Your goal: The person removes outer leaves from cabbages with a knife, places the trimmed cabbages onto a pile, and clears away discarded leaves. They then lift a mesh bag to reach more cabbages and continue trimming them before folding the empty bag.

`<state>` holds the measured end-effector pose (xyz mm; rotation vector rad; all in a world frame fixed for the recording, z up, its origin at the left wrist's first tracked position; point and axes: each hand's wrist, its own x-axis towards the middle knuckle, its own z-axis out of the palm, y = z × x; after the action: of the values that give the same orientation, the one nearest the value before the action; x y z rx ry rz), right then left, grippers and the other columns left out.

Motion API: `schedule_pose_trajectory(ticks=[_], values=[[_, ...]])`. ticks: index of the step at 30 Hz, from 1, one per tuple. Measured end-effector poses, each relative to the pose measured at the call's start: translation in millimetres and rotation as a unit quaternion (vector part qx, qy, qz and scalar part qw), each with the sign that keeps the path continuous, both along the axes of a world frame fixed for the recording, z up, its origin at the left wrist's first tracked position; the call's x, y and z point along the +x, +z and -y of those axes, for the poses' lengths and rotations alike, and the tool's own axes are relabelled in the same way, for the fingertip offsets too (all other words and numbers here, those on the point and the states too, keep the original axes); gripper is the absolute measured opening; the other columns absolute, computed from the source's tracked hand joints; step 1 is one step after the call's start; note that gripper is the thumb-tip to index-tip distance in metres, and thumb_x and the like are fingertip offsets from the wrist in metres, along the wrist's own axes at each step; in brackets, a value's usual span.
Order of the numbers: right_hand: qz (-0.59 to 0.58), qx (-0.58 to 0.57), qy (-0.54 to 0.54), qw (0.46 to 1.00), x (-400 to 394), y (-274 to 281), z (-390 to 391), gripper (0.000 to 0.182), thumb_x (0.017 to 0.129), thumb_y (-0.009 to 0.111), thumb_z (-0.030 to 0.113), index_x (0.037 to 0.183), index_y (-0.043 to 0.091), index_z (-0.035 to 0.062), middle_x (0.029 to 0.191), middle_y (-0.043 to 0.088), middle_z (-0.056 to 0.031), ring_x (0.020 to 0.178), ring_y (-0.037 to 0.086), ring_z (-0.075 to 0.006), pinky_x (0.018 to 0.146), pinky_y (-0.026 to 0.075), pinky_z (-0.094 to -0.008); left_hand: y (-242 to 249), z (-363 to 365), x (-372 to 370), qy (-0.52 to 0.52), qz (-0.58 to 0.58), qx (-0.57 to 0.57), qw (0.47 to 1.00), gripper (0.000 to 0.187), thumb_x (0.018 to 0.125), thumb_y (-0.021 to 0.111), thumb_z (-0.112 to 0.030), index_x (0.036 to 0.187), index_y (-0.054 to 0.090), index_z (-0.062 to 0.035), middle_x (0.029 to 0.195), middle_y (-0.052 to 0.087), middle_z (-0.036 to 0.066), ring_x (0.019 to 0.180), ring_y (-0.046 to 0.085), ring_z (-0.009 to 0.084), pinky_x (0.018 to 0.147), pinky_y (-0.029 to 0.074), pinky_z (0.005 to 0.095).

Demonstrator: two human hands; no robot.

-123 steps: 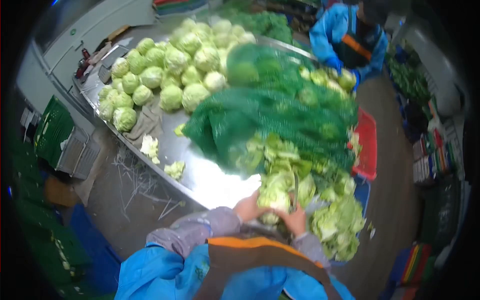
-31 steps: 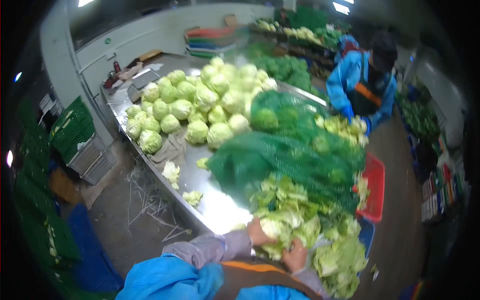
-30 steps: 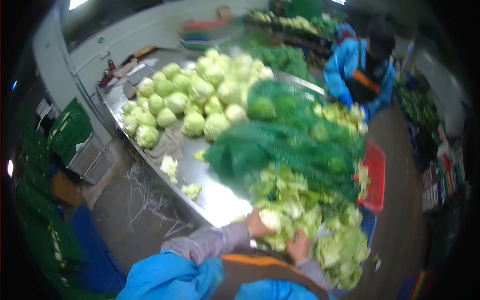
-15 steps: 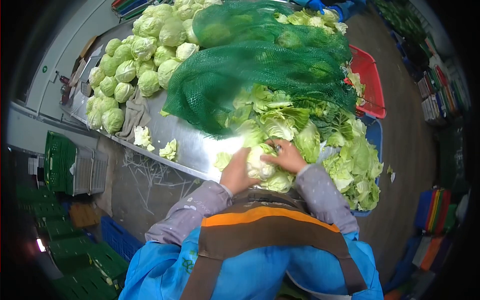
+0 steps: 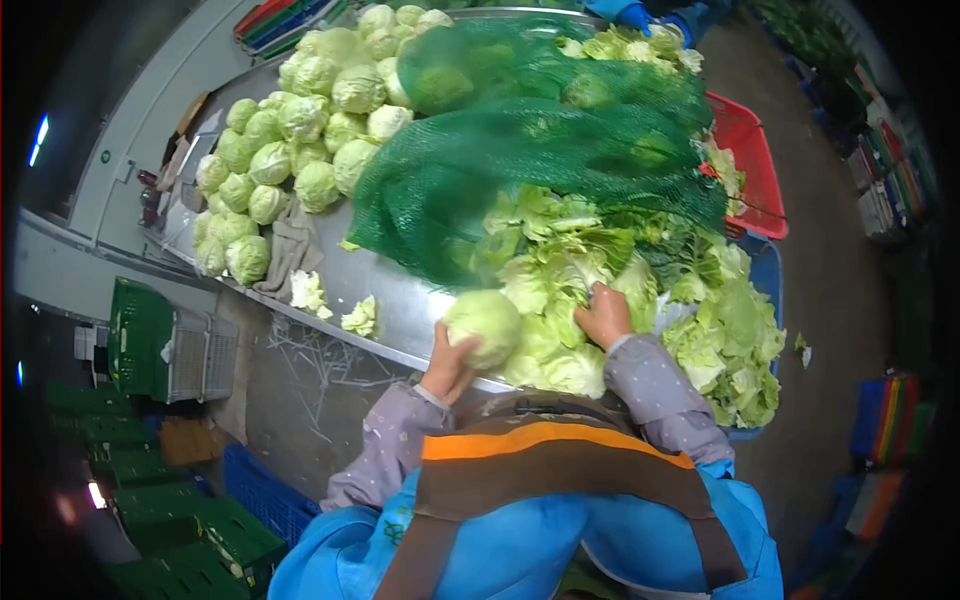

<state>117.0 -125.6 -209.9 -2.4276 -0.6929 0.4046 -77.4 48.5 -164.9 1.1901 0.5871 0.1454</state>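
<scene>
A pale green cabbage (image 5: 482,328) rests in my left hand (image 5: 448,362), whose fingers curl round its left side near the table's front edge. To the right, my right hand (image 5: 605,317) is closed at the loose leaves (image 5: 560,345); whatever its fingertips hold is hidden. Green mesh netting (image 5: 540,150) with cabbages inside lies beyond both hands. Whole cabbages (image 5: 303,118) are heaped at the back left of the metal table (image 5: 385,300).
A grey cloth (image 5: 292,250) and leaf scraps (image 5: 308,292) lie left on the table. A red crate (image 5: 755,165) and a leaf-filled blue crate (image 5: 768,275) stand right. Another person's blue-gloved hands (image 5: 650,15) are at the far end. Green crates (image 5: 140,340) stand left.
My hands have moved apart. The cabbage, held between both hands before, is now at the left in my left hand, and my right hand has shifted right onto the leaves. The view has shifted slightly.
</scene>
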Motion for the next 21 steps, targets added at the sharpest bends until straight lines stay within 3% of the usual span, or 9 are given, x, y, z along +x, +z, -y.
schedule_pose_trajectory(ticks=[1,2,5,8,10,13,17,19,21], values=[[-0.012,-0.025,0.004,1.0,1.6,-2.1,4.7,0.026,0.069,0.066,0.02,0.083,0.06,-0.0015,0.078,0.063,-0.024,0.076,0.062,-0.0393,0.069,0.05,-0.0448,8.8,-3.9,-4.1,0.053,0.078,-0.327,0.94,0.095,0.064,0.078,-0.042,0.137,0.03,-0.0051,0.135,0.041,0.015,0.123,0.041,0.031,0.106,0.033,0.0416],[-0.02,-0.049,0.011,0.999,6.2,-1.5,6.6,0.026,0.069,0.066,0.019,0.084,0.06,-0.0014,0.078,0.063,-0.0237,0.076,0.062,-0.0389,0.07,0.05,-0.0446,12.4,-8.8,-10.1,0.061,0.136,-0.411,0.899,0.09,0.069,0.074,-0.046,0.138,0.03,-0.0091,0.137,0.038,0.015,0.126,0.039,0.032,0.108,0.031,0.0436],[-0.043,-0.059,0.043,0.996,9.3,39.4,8.3,0.031,0.068,0.069,0.016,0.093,0.062,-0.002,0.085,0.063,-0.0234,0.076,0.062,-0.0383,0.071,0.05,-0.0445,12.8,-23.9,-18.5,0.034,0.206,-0.542,0.814,0.085,0.075,0.048,-0.069,0.136,0.035,-0.0117,0.13,0.044,0.018,0.115,0.047,0.038,0.096,0.044,0.0457],[0.158,0.219,0.153,0.95,5.4,73.8,1.2,0.05,0.068,0.072,0.015,0.114,0.057,0.0009,0.081,0.067,-0.0133,0.059,0.061,-0.0265,0.054,0.049,-0.0382,41.7,-18.4,-12.1,0.052,0.182,-0.543,0.818,0.086,0.077,0.035,-0.075,0.136,0.035,-0.012,0.125,0.048,0.019,0.1,0.055,0.0418,0.082,0.052,0.0463],[-0.357,0.331,0.127,0.864,-13.6,123.2,-13.2,0.076,0.07,0.075,0.016,0.135,0.038,0.0062,0.089,0.066,-0.0066,0.051,0.055,-0.0122,0.043,0.044,-0.0275,53.8,-10.2,-2.5,0.008,0.153,-0.513,0.845,0.085,0.08,0.029,-0.075,0.136,0.034,-0.0119,0.121,0.05,0.021,0.088,0.061,0.0422,0.072,0.056,0.0457],[-0.584,0.323,0.184,0.721,-17.1,104.3,-18.4,0.071,0.075,0.074,0.017,0.136,0.037,0.0139,0.113,0.059,-0.0087,0.049,0.048,-0.0046,0.042,0.042,-0.0203,68.0,3.6,6.9,-0.049,0.068,-0.489,0.868,0.085,0.081,0.024,-0.076,0.136,0.033,-0.0119,0.118,0.053,0.021,0.084,0.063,0.0405,0.071,0.056,0.0443],[-0.707,0.394,0.062,0.584,-24.5,38.8,-12.0,0.057,0.083,0.067,0.035,0.131,0.044,0.0139,0.11,0.06,-0.0055,0.041,0.04,-0.0041,0.035,0.036,-0.0193,70.0,21.7,2.5,-0.126,-0.042,-0.248,0.959,0.059,0.092,0.04,-0.053,0.133,0.038,-0.01,0.109,0.059,0.018,0.08,0.065,0.0339,0.073,0.056,0.0378],[-0.828,0.437,0.035,0.349,-28.3,32.4,-19.6,0.056,0.085,0.056,0.052,0.126,0.047,0.0146,0.11,0.06,-0.003,0.038,0.035,-0.0025,0.035,0.033,-0.017,74.0,25.0,-7.8,-0.119,-0.05,-0.109,0.986,0.037,0.09,0.057,-0.025,0.118,0.053,-0.0012,0.096,0.065,0.016,0.08,0.066,0.0263,0.069,0.055,0.0326],[-0.851,0.414,0.031,0.323,-28.6,48.5,-29.1,0.059,0.085,0.051,0.059,0.124,0.049,0.0147,0.108,0.062,-0.0023,0.038,0.034,-0.0018,0.035,0.032,-0.0173,66.3,17.4,-15.7,-0.149,-0.1,0.361,0.915,0.018,0.082,0.065,-0.007,0.096,0.064,0.0037,0.082,0.068,0.013,0.078,0.068,0.0211,0.069,0.054,0.0278]])
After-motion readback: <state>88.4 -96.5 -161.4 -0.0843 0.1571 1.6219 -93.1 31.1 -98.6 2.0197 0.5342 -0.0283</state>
